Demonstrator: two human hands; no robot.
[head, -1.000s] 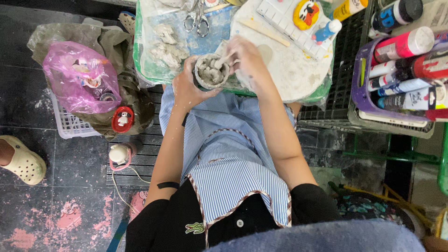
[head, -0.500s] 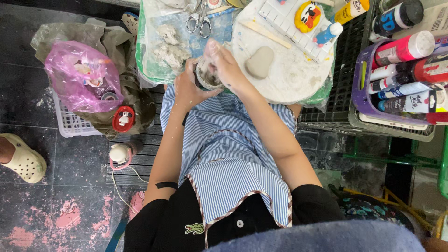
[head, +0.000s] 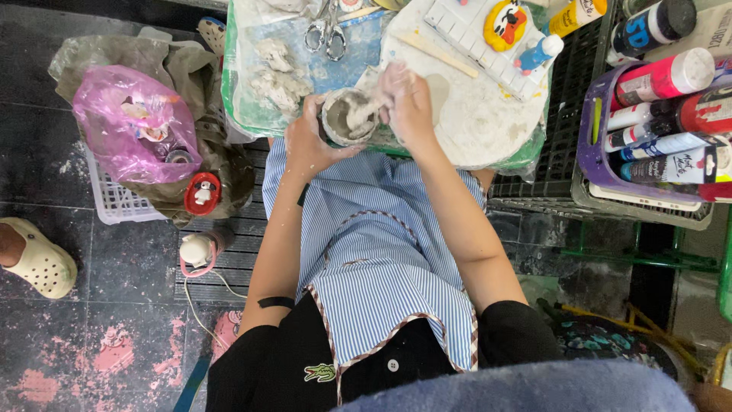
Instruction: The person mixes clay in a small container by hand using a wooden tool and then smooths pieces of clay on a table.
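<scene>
My left hand [head: 305,137] grips a small round cup [head: 345,116] coated in grey clay, held just above the lap at the table's near edge. My right hand [head: 406,95], smeared white, pinches a lump of wet clay [head: 358,113] at the cup's mouth, fingers reaching into it. A flat oval clay piece [head: 438,85] lies on the round white board [head: 488,122] just beyond my right hand. Loose clay lumps [head: 276,76] rest on the plastic-covered tray [head: 236,91] to the left of the cup.
Scissors [head: 326,34], a wooden stick [head: 435,52], a white mould tray [head: 476,34] and a small blue bottle [head: 540,52] lie on the table. A purple basket of paint bottles [head: 656,114] stands right. A pink bag [head: 133,126] on a white crate and a sandal [head: 38,255] are left.
My right hand has shifted from over the cup's rim towards its right side, now pulling clay at the mouth. The cup has tilted slightly so its opening shows.
</scene>
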